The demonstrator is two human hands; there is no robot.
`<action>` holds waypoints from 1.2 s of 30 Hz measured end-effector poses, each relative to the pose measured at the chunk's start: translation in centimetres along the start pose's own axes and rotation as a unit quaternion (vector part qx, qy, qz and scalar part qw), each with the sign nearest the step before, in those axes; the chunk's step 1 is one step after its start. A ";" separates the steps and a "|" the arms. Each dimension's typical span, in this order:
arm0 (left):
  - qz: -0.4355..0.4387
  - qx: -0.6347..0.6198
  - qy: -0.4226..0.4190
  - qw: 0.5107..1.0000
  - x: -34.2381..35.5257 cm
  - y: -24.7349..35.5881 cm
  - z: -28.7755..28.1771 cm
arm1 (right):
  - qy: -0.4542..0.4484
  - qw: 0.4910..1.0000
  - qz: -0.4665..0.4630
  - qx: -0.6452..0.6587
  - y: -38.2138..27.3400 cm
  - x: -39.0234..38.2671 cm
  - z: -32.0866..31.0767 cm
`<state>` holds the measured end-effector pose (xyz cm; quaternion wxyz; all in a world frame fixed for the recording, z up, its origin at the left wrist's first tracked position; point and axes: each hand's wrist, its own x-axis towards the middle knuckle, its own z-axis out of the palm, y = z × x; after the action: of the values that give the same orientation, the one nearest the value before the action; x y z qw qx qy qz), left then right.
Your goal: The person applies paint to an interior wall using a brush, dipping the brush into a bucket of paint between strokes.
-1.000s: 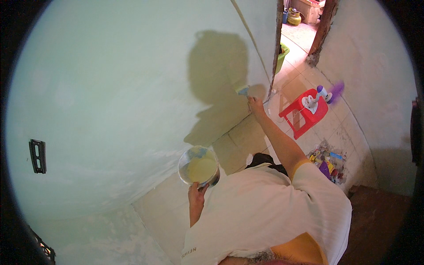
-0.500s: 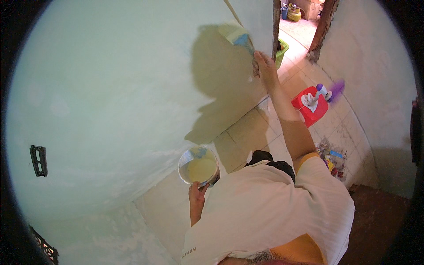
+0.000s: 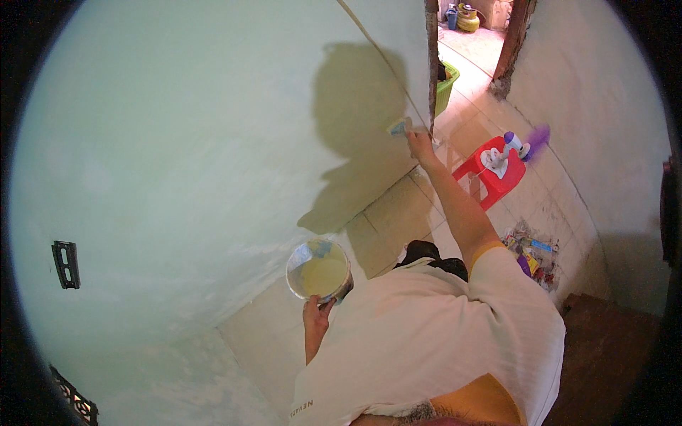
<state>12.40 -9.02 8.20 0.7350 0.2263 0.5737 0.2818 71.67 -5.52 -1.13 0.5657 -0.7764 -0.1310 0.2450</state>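
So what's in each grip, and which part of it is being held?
The left grip holds a bucket by its near edge. The right grip holds a paintbrush, seemingly by its handle, which is mostly hidden.

Item 1: white shirt (image 3: 426,326) on the person; one short line of dark capital lettering (image 3: 301,408), legible to me, set at a tilt just past six o'clock in my feed. Item 2: coloured litter (image 3: 534,257) on the floor, between three and four o'clock; any print too small for me to read.
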 end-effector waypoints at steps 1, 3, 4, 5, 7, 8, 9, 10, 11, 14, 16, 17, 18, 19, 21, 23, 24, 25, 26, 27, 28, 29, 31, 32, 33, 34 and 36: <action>0.002 0.008 0.001 1.000 0.1 0.0 0.2 | 0.002 0.997 -0.059 -0.053 -0.9 0.4 -0.5; 0.000 0.001 0.013 1.000 0.3 -1.0 -1.2 | -0.014 0.985 -0.130 -0.111 -6.5 -1.0 -0.3; -0.003 -0.006 0.014 1.000 0.8 -1.6 -2.4 | -0.018 0.983 -0.143 -0.112 -10.1 -2.2 -0.5; -0.006 -0.012 0.012 1.000 1.0 -2.0 -3.2 | -0.015 0.992 -0.108 -0.062 -13.8 -3.5 -1.1; 0.046 0.074 -0.042 0.995 0.4 -1.8 -2.4 | -0.021 0.985 -0.167 0.042 -19.7 -7.5 -4.1; 0.071 0.117 -0.070 0.988 -0.2 -1.4 -1.6 | -0.047 0.978 -0.171 0.111 -22.3 -9.8 -5.8; 0.060 0.085 -0.053 0.993 -0.9 -1.1 -0.4 | -0.075 0.965 -0.175 0.179 -24.4 -12.0 -7.2; 0.050 0.052 -0.037 0.997 -1.5 -0.5 1.2 | -0.102 0.947 -0.179 0.246 -25.4 -13.4 -8.0; 0.041 0.014 -0.014 0.999 -2.0 -0.3 1.6 | -0.117 0.945 -0.181 0.246 -25.4 -13.8 -7.5; 0.018 -0.016 0.000 1.000 -1.1 -1.0 0.4 | -0.142 0.946 -0.160 0.244 -23.7 -14.3 -6.1; 0.017 -0.028 0.010 0.999 -0.9 -1.1 0.4 | -0.129 0.956 -0.113 0.238 -19.7 -13.5 -3.6; 0.016 -0.035 0.016 0.999 -1.0 -1.2 0.4 | -0.117 0.964 -0.126 0.201 -17.8 -13.3 -1.9; 0.018 -0.030 0.017 0.999 -0.9 -1.1 0.5 | -0.101 0.971 -0.140 0.165 -15.8 -13.1 -0.5; 0.022 -0.026 0.019 0.999 -1.0 -1.1 0.4 | -0.095 0.975 -0.139 0.145 -13.3 -12.8 1.4; 0.020 -0.020 0.029 0.999 -1.0 -0.8 0.4 | -0.097 0.979 -0.130 0.127 -10.6 -13.2 4.0; 0.011 -0.023 0.050 0.998 -1.0 -1.0 0.0 | -0.140 0.973 -0.107 0.148 -12.0 -15.7 4.8; 0.013 -0.024 0.054 0.998 -0.9 -1.2 -0.3 | -0.167 0.967 -0.092 0.169 -13.3 -16.9 4.9; 0.015 -0.022 0.057 0.998 -0.8 -1.3 -0.6 | -0.174 0.960 -0.087 0.201 -13.9 -17.2 5.4; 0.016 -0.021 0.058 0.998 -0.6 -1.4 -0.8 | -0.179 0.952 -0.082 0.232 -14.4 -17.0 5.9; 0.016 -0.025 0.054 0.998 -0.4 -1.5 -1.1 | -0.185 0.944 -0.078 0.263 -14.6 -16.7 6.2; 0.015 -0.030 0.051 0.998 -0.4 -1.7 -1.4 | -0.181 0.952 -0.073 0.235 -13.6 -15.8 6.8; 0.015 -0.032 0.044 0.998 -0.2 -1.6 -1.4 | -0.172 0.960 -0.070 0.208 -11.1 -14.0 7.7; 0.014 -0.040 0.018 0.999 0.0 -1.5 -1.9 | -0.144 0.979 -0.053 0.133 -5.7 -11.8 9.1; 0.014 -0.046 0.005 0.999 0.0 -1.5 -2.1 | -0.121 0.988 -0.040 0.084 -3.2 -11.7 9.3; 0.019 -0.042 0.011 0.999 0.0 -1.5 -2.2 | -0.096 0.994 -0.028 0.035 -0.9 -11.4 9.4; 0.024 -0.042 0.021 0.999 0.0 -1.8 -2.6 | -0.086 0.995 0.015 0.050 0.6 -11.1 9.8; 0.029 -0.036 0.028 0.999 0.0 -1.6 -2.7 | -0.054 0.990 0.104 0.084 2.2 -11.0 9.8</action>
<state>10.07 -10.13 6.51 0.7180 0.2081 0.5768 0.3294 56.97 -3.52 -2.98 0.5926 -0.7209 -0.0589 0.3544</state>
